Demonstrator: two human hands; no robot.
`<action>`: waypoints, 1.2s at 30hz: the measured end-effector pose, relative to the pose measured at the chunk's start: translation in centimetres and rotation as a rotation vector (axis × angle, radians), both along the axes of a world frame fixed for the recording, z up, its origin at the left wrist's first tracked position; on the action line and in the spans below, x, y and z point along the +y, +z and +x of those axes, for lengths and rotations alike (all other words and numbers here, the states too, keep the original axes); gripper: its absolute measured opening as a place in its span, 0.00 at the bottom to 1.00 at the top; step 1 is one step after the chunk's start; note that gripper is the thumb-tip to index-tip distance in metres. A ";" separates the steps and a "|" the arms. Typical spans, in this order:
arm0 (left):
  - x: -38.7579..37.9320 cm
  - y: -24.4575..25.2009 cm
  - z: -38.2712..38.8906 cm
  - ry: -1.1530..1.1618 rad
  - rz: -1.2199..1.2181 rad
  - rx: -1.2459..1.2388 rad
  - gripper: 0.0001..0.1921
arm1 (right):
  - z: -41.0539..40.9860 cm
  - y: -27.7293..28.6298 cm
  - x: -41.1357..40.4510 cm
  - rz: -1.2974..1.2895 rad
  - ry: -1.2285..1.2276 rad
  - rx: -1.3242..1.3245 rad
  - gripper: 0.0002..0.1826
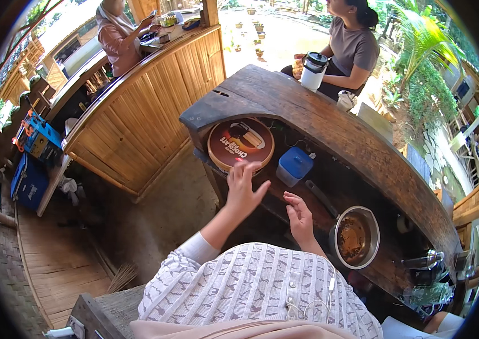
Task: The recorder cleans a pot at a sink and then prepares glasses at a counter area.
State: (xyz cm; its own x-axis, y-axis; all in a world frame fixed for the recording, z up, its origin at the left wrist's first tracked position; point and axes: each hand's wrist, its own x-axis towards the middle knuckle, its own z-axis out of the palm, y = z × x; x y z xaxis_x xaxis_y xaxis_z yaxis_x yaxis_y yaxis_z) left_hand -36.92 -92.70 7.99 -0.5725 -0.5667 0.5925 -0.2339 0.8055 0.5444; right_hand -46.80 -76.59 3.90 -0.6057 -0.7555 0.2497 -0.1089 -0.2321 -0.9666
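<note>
My left hand point(242, 188) is spread, its fingertips over the near edge of a round brown tin point(239, 144) that bears writing and a picture of a cake. Whether the fingertips touch the lid, I cannot tell. My right hand point(300, 218) hangs beside it, palm turned inward, with the fingers slightly bent and nothing in them. Beyond that hand is a translucent plastic container with a blue lid point(296, 162). To the right, a metal saucepan point(375, 237) holds a little brown liquid with dark bits, its black handle point(320, 197) pointing toward the blue-lidded container.
A raised, curved wooden counter point(332, 114) borders the lower shelf. On it stands a white thermal jug point(313, 72) with a black top. Glassware point(427, 294) sits at the lower right. One person point(353, 46) sits beyond the counter; another point(116, 38) stands behind the bamboo-panelled counter point(154, 114).
</note>
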 end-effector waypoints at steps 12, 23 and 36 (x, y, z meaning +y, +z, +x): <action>-5.7 -1.3 -0.2 -0.024 -0.223 -0.434 0.25 | 0.8 -0.1 -0.7 0.072 0.110 -0.023 0.11; -4.7 3.4 0.5 -0.098 -0.293 -0.259 0.19 | 0.7 1.3 -2.0 0.107 0.137 0.017 0.11; -8.0 8.2 1.8 -0.073 0.033 -0.184 0.16 | -2.3 5.1 -12.6 0.287 0.265 0.587 0.08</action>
State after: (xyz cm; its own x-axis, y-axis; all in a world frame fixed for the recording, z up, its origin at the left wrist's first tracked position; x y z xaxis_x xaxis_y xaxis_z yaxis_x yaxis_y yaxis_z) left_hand -35.08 -100.67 16.19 -0.7094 -0.5372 0.4563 -0.2736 0.8065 0.5241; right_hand -49.05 -89.15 8.96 -0.2183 -0.9439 0.2478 -0.6065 -0.0677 -0.7922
